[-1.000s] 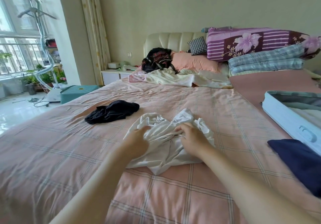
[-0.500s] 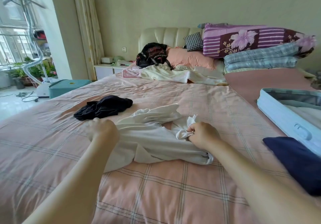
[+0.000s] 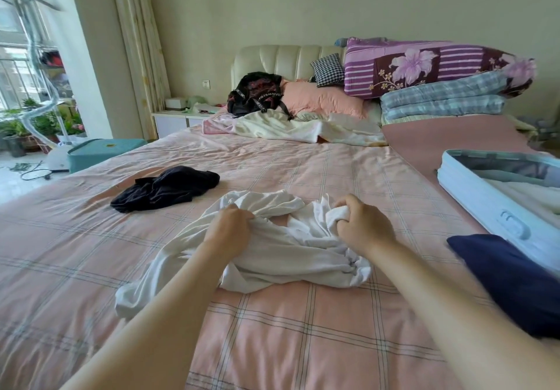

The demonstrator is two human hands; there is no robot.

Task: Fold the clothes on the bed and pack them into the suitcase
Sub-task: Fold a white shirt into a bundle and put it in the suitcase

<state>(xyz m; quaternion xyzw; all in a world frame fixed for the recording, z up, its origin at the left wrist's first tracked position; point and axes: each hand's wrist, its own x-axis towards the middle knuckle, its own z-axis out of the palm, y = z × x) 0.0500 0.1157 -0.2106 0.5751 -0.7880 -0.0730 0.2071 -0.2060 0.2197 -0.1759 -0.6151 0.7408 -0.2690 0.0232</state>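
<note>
The bed (image 3: pixel 288 329) is wearing a pink checked cover, lightly creased, and there's plenty lying on it. In the middle the white garment (image 3: pixel 272 256) is sprawling in a crumpled heap. Beyond it to the left, well apart, the black garment (image 3: pixel 166 189) is sitting bunched up. On the right edge the navy garment (image 3: pixel 512 280) is lying just beside the open suitcase (image 3: pixel 472 199), which is resting on the cover too. Up at the head, a cream blanket (image 3: pixel 291 129) is trailing across, with a black backpack (image 3: pixel 257 92) and a pink pillow (image 3: pixel 321 99) sitting behind it, and folded quilts (image 3: pixel 442 102) are stacking up at the far right.
</note>
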